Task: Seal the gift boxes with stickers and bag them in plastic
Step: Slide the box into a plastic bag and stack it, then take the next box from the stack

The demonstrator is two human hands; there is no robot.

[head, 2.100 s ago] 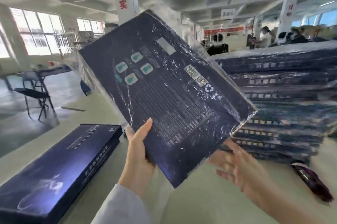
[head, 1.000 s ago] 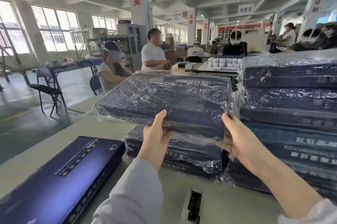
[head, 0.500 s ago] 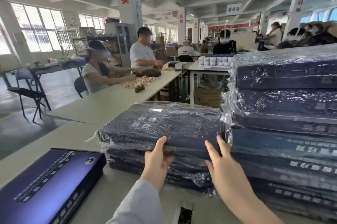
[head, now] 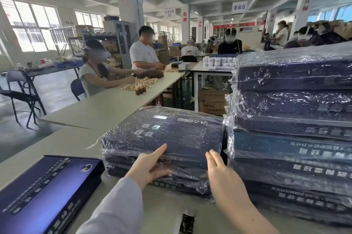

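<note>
A dark blue gift box in clear plastic point(head: 171, 134) lies on top of a short stack of bagged boxes point(head: 163, 174) in front of me. My left hand point(head: 150, 165) touches its near edge, thumb stretched along the top rim and fingers against the boxes below. My right hand point(head: 219, 167) presses straight fingers against the near right corner. An unbagged blue gift box point(head: 47, 186) lies on the table at the lower left.
A tall stack of bagged boxes point(head: 293, 119) rises close on the right. A dark strip point(head: 187, 222) lies on the grey table point(head: 80, 138) near my wrists. Several people work at a long table point(head: 118, 104) further back; folding chairs point(head: 21, 94) stand at left.
The bagged box was held up tilted, then lowered flat onto the short stack. My hands have let go of it and now only touch its near edge.
</note>
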